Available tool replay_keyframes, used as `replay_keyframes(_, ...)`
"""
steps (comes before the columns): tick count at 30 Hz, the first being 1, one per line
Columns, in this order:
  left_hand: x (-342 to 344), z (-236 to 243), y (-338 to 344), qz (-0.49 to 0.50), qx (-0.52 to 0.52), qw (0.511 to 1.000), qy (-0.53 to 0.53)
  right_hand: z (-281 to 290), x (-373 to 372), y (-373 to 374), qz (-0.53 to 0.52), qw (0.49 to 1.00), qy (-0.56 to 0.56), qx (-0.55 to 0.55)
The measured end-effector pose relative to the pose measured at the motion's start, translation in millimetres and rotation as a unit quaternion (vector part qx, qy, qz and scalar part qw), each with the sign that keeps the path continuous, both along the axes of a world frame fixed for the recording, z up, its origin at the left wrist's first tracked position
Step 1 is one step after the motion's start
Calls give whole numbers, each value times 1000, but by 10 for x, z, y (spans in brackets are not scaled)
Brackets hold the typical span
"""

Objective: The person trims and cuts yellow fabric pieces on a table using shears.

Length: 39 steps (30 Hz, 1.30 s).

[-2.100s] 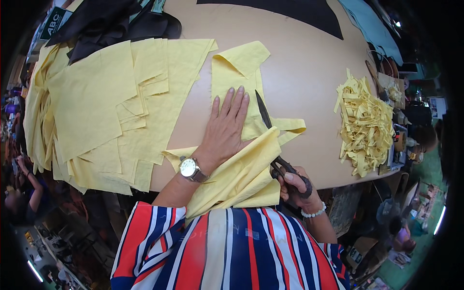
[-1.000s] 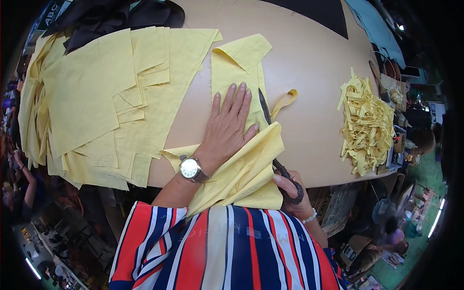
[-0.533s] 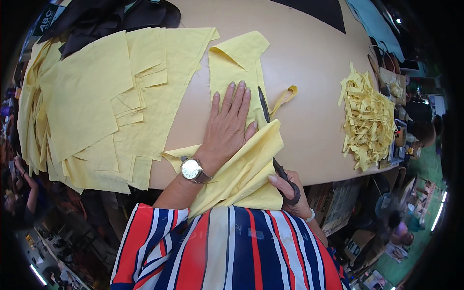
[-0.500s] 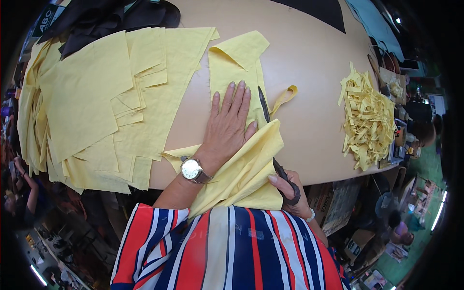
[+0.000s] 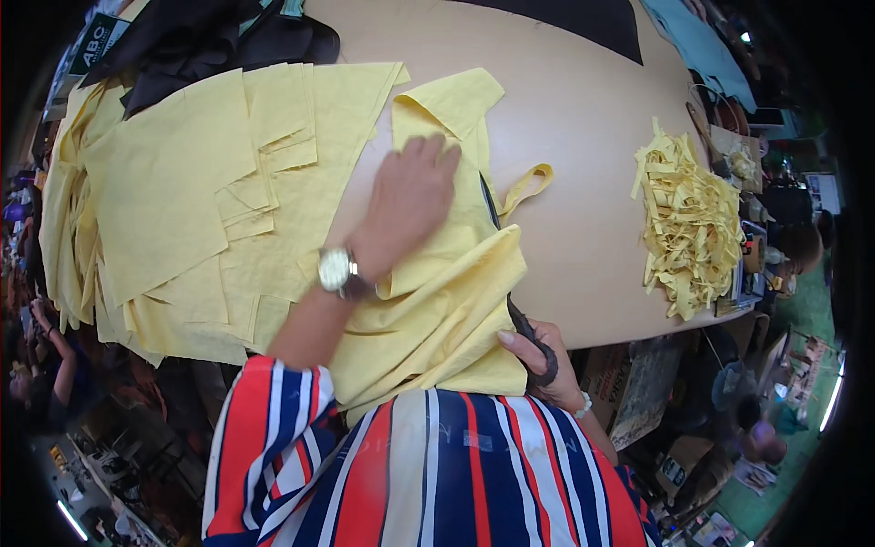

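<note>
A long piece of yellow cloth (image 5: 456,264) runs from the table to my lap, its far end folded over and its near part bunched in loose folds. On its left side lies my left hand (image 5: 410,205), slightly blurred, fingers curled in and tips hidden; whether they pinch the cloth does not show. My right hand (image 5: 558,374) grips black-handled scissors (image 5: 545,354) at the table's near edge. Their dark blade lies along the cloth's right edge, partly covered by a fold. A narrow yellow strip (image 5: 529,190) curls out beside the blade.
Stacked yellow cloth pieces (image 5: 164,191) spread over the left of the table (image 5: 583,182). A heap of yellow scraps (image 5: 693,228) sits at the right edge. Dark fabric (image 5: 228,46) lies far left, another dark piece (image 5: 574,23) at the far edge, pale blue material (image 5: 702,50) far right.
My left hand, flat with fingers spread before, has shifted a little left and far, and its fingers have curled. My right hand stays on the scissors, almost in place.
</note>
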State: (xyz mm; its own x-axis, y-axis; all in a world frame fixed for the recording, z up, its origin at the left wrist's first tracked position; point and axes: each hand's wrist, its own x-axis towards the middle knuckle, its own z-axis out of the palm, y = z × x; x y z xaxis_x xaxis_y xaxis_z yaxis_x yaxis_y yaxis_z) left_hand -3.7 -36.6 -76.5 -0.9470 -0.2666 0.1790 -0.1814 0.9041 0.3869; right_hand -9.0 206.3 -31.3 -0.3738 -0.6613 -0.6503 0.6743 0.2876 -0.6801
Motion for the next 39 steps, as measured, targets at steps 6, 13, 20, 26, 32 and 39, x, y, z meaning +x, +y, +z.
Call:
replay_keyframes(6, -805, 121, -976, 34, -141, 984, -104, -2, -28, -10, 13, 999, -29, -28)
replay_keyframes(13, -735, 477, -999, 208, -9, 974, -84, 59, -51, -65, -24, 997, -17, -76)
replay_keyframes(20, 88, 136, -556, 149, 426, 892, 39, 62, -232, -100, 50, 994, 33, -97)
replay_keyframes(26, 54, 503, -362, 23, 662, 736, 144, 163, -252, -1, 40, 994, 68, -78)
replay_keyframes(32, 12, 587, -117, 64, 638, 754, 146, 69, -167, 62, 29, 996, 69, -54)
replay_keyframes(39, 41, 665, -201, 5, 652, 752, 99, 103, -135, 99, 33, 995, 81, -49)
